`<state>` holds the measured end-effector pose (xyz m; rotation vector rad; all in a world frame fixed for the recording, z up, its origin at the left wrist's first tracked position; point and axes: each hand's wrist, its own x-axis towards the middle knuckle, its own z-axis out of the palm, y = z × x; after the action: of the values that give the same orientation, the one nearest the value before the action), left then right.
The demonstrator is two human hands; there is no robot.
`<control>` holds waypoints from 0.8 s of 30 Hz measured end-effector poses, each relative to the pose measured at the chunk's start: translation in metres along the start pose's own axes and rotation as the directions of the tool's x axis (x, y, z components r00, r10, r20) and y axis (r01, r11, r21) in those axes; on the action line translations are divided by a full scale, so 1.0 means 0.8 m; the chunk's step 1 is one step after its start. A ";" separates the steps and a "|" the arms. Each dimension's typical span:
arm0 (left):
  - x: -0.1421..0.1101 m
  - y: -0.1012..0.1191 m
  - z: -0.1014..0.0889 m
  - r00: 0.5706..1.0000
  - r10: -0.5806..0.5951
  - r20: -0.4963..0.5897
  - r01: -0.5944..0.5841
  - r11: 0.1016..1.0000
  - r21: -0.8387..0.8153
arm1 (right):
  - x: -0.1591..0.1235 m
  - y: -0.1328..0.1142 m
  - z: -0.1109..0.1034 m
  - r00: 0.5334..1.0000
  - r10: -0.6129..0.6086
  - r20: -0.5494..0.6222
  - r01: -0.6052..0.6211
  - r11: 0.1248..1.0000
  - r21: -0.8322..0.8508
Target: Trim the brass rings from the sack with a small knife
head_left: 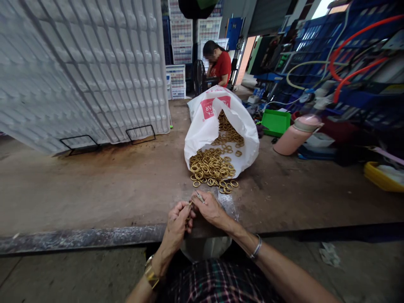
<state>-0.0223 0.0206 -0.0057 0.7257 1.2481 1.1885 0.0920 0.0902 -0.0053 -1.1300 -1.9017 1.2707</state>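
Note:
My left hand (180, 216) is closed at the table's front edge, pinching a brass ring (190, 204) between thumb and fingertips. My right hand (210, 207) meets it there, its fingers wrapped round a small slim metal tool (200, 197) with a pointed end; the rest of that tool is hidden. Just beyond both hands lies a heap of brass rings (212, 164), spilling from the mouth of a white sack (197, 122) with red print. More rings show inside the sack, and a few lie loose on the wood.
The worn wooden table (126, 189) ends close to my body. White ribbed trays (126, 63) stand in black wire holders at left. A pink bottle (296, 135), a green tray (275, 122) and a yellow basket (383, 176) are at right. A person in red (222, 65) sits beyond.

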 end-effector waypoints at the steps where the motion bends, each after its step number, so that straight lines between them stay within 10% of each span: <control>1: 0.000 -0.001 -0.001 1.000 0.010 -0.001 -0.010 1.000 0.004 | 0.000 0.001 0.000 1.000 -0.015 0.004 0.015 1.000 -0.012; 9: 0.000 -0.010 -0.007 0.998 0.058 -0.039 -0.057 0.998 0.037 | -0.012 0.012 0.001 0.992 -0.080 0.096 0.120 0.830 -0.545; 24: -0.024 0.003 -0.007 0.980 0.178 -0.088 -0.158 0.968 0.197 | -0.010 0.004 0.004 0.977 0.056 0.205 0.116 0.665 -0.737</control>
<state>-0.0261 0.0025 0.0012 0.9347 1.4231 1.2711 0.0943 0.0825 -0.0097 -1.3656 -2.7210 0.5583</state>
